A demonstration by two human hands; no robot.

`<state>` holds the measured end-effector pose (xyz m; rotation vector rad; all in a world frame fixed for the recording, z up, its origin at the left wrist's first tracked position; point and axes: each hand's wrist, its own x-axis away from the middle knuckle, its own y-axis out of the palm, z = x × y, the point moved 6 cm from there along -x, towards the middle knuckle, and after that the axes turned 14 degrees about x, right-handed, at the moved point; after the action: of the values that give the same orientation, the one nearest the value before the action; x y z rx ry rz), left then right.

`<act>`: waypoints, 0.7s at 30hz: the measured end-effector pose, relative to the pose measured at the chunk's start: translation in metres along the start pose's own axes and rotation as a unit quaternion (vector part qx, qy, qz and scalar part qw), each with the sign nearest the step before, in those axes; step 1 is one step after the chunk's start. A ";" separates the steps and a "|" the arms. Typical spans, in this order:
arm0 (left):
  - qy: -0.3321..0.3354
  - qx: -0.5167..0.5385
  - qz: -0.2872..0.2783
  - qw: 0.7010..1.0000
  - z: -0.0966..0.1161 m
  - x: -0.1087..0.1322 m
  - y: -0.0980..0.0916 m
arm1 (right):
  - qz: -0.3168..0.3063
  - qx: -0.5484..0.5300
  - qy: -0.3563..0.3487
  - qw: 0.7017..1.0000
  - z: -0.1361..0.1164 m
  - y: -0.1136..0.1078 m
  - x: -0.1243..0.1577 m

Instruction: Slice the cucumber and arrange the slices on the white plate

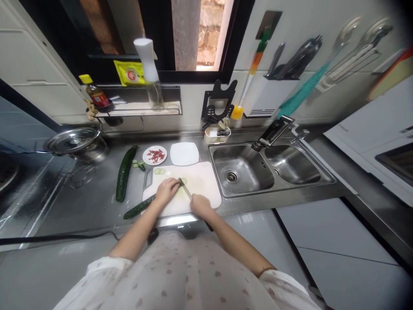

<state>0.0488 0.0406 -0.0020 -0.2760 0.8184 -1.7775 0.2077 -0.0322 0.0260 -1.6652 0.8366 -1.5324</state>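
My left hand (167,190) is closed over a dark green cucumber (139,207), whose uncut length sticks out past the wrist at the lower left. In my right hand (200,206) is a kitchen knife (186,189), its blade at the cucumber's cut end. A pale round slice (183,181) lies beside the blade. Both hands are over a white cutting board (206,181). Near its upper left corner rest a few cucumber slices (159,171). Left of the board lie a second, whole cucumber (125,174) and some cut-off cucumber pieces (139,164).
Behind the board stand a plate of small red pieces (148,160) and a white square plate (184,154). A double steel sink (240,172) is at the right. At the left are a lidded steel pot (77,144) and a wire stand (82,175). A shelf (138,110) holds bottles.
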 end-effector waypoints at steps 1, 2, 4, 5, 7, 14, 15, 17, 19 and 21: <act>-0.001 0.000 0.000 1.000 0.000 0.000 0.000 | -0.001 0.000 0.000 1.000 0.003 0.002 0.005; -0.002 -0.001 -0.001 1.000 0.000 0.000 0.000 | -0.003 0.000 0.002 1.000 0.006 0.005 0.009; -0.007 -0.004 -0.002 1.000 0.001 -0.001 0.000 | -0.015 0.002 0.009 1.000 0.011 0.009 0.016; -0.010 -0.005 -0.002 1.000 0.001 -0.001 -0.001 | -0.021 0.003 0.010 1.000 0.013 0.010 0.019; -0.016 -0.009 0.002 1.000 0.002 -0.001 -0.002 | -0.029 0.006 0.011 1.000 0.016 0.011 0.023; -0.046 -0.026 0.018 0.998 0.002 -0.002 -0.002 | -0.006 -0.012 0.006 1.000 0.032 0.008 0.034; -0.049 -0.028 0.021 0.998 0.003 -0.002 -0.002 | -0.001 -0.018 0.011 1.000 0.035 0.007 0.035; -0.052 -0.034 0.028 0.998 0.004 -0.003 -0.001 | 0.004 -0.029 0.030 0.999 0.042 0.004 0.035; -0.053 -0.043 0.030 0.997 0.007 -0.006 0.001 | 0.008 -0.039 0.052 0.998 0.049 0.001 0.034; -0.056 -0.052 0.023 0.997 0.011 -0.011 0.004 | 0.015 -0.049 0.066 0.997 0.054 -0.002 0.032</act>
<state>0.0619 0.0453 0.0058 -0.4195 0.8318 -1.6635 0.2640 -0.0540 0.0426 -1.6254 1.0160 -1.6166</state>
